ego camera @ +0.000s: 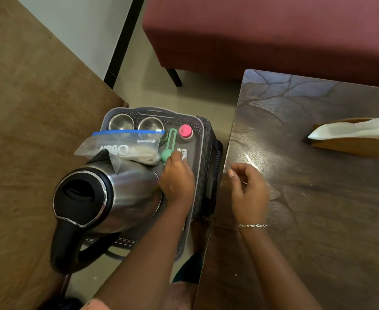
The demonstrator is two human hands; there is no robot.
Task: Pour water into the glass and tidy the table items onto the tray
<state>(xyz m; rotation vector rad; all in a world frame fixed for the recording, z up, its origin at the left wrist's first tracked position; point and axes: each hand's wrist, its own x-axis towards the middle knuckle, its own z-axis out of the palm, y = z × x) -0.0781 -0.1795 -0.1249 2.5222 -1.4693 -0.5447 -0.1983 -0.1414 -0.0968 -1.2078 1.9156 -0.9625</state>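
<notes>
A grey perforated tray (pixel 196 139) sits on a dark stool between two surfaces. On it stand a steel electric kettle (pixel 108 198) with a black lid and handle, two steel cups (pixel 121 123) (pixel 151 125), a zip bag (pixel 121 145), a green spoon-like tool (pixel 169 146), a pink-capped bottle (pixel 186 132) and small white batteries (pixel 183 153). My left hand (pixel 177 180) reaches over the tray, its fingertips on the batteries beside the green tool. My right hand (pixel 248 191) hovers above the dark table's left edge, fingers loosely curled, holding nothing.
The dark patterned table (pixel 318 198) fills the right side, with a wooden tissue holder (pixel 354 137) and white tissue at its far right. A brown surface (pixel 27 130) lies to the left. A maroon sofa (pixel 273 34) stands behind.
</notes>
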